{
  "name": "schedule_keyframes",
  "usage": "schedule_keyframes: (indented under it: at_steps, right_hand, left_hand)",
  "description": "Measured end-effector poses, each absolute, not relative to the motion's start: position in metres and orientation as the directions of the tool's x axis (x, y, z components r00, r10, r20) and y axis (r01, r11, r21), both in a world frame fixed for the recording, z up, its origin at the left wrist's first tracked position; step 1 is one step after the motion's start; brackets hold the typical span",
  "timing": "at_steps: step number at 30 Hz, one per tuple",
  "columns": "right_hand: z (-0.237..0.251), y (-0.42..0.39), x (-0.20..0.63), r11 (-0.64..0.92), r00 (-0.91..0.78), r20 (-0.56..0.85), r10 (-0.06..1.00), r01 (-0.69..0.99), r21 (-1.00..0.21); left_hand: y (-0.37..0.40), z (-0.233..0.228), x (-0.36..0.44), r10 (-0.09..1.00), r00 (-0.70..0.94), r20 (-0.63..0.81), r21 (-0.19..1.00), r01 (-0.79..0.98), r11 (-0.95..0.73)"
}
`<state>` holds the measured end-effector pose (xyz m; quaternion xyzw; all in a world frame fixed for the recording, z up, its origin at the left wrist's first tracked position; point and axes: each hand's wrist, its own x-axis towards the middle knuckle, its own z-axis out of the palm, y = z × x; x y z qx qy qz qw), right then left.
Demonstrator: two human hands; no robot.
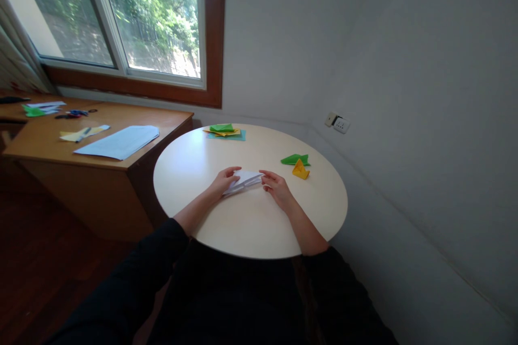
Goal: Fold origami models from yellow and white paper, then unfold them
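A folded sheet of white paper [245, 180] is held between my two hands, low over the round white table, with layered folds along its near edge. My left hand [223, 180] grips its left end, thumb and fingers closed on it. At the right end, my right hand [275, 186] pinches the corner with thumb and fingertips. To the right lie a green folded paper piece [295, 160] and a yellow folded paper piece [300, 169], apart from my hands. Toward the back of the table sits a stack of green, yellow and blue paper [223, 131].
The round table [259, 237] stands close to the wall, which carries a power socket [342, 125]. Left of it is a wooden desk [97, 172] with a pile of white sheets [121, 141], yellow paper with a pen [84, 133], and scissors [76, 113]. Behind is a window [154, 16].
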<state>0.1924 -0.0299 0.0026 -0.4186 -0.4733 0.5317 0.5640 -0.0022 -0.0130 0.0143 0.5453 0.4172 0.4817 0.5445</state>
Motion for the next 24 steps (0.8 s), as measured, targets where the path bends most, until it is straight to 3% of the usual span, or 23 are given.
schedule_keyframes:
  at_steps: [16, 24]
  right_hand:
    - [0.004, -0.031, 0.191, 0.093, 0.018, 0.091, 0.996, -0.195, -0.976]
    - [-0.006, -0.023, 0.19, 0.208, 0.09, 0.205, 0.975, -0.032, -0.977]
  left_hand:
    - [-0.018, 0.018, -0.002, 0.962, 0.273, -0.017, 0.991, -0.126, 0.054]
    - [-0.017, 0.017, -0.004, 0.948, 0.311, 0.071, 0.995, 0.047, -0.09]
